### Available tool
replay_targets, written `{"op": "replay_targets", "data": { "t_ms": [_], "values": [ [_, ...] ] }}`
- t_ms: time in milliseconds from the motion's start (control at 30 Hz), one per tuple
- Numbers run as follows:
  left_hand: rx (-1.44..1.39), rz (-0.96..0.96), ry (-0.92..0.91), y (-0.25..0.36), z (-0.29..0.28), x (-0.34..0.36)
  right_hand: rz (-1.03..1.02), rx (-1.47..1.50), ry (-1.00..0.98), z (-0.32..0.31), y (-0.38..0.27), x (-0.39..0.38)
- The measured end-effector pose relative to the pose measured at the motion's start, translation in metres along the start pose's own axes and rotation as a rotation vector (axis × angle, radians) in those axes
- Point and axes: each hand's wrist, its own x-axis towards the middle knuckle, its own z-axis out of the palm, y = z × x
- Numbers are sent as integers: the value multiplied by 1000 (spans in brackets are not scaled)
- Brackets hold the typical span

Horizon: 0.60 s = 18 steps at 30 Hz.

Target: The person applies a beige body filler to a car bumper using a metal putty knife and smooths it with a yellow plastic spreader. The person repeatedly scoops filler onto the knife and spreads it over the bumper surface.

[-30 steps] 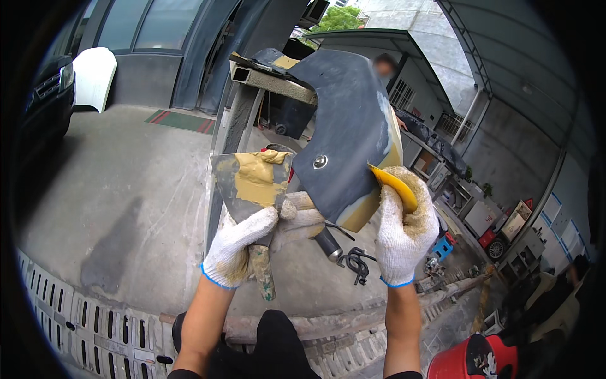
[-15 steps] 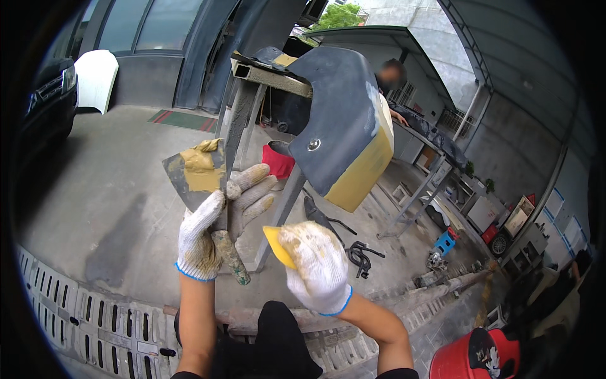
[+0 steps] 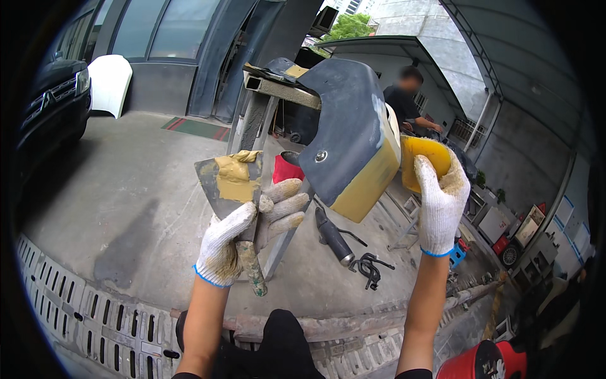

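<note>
My gloved left hand (image 3: 230, 246) grips a wide putty knife (image 3: 211, 189) by its worn handle, thumb on top and fingers spread underneath. Thick mustard-coloured putty (image 3: 237, 180) lies on its blade. My gloved right hand (image 3: 442, 208) pinches a yellow plastic spreader (image 3: 413, 161), held up at the right edge of a dark grey car bumper (image 3: 347, 107). Whether the spreader touches the bumper I cannot tell. A broad band of mustard putty (image 3: 366, 189) covers the bumper's lower right face. A small round fitting (image 3: 321, 156) sits in the grey part.
A metal stand (image 3: 293, 95) bears the bumper. Below lie a red container (image 3: 288, 169), a black cylindrical tool (image 3: 331, 237) and black clamp-like parts (image 3: 371, 268). Another person (image 3: 407, 98) works behind. A dark car (image 3: 53, 104) stands left; a drain grating (image 3: 113, 328) runs nearby.
My right hand has swung up and right with the spreader, from low in front of me to the bumper's right edge. The putty knife in my left hand appears farther right as the view shifts.
</note>
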Motion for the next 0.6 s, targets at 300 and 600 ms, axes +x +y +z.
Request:
{"op": "replay_targets", "data": {
  "t_ms": [300,600],
  "values": [
    [-85,-40,119,-10,15,10,-50,-74,-186,18,-11,27],
    [-107,-107,170,-13,15,14,-93,-149,-206,23,-11,31]
  ]
}}
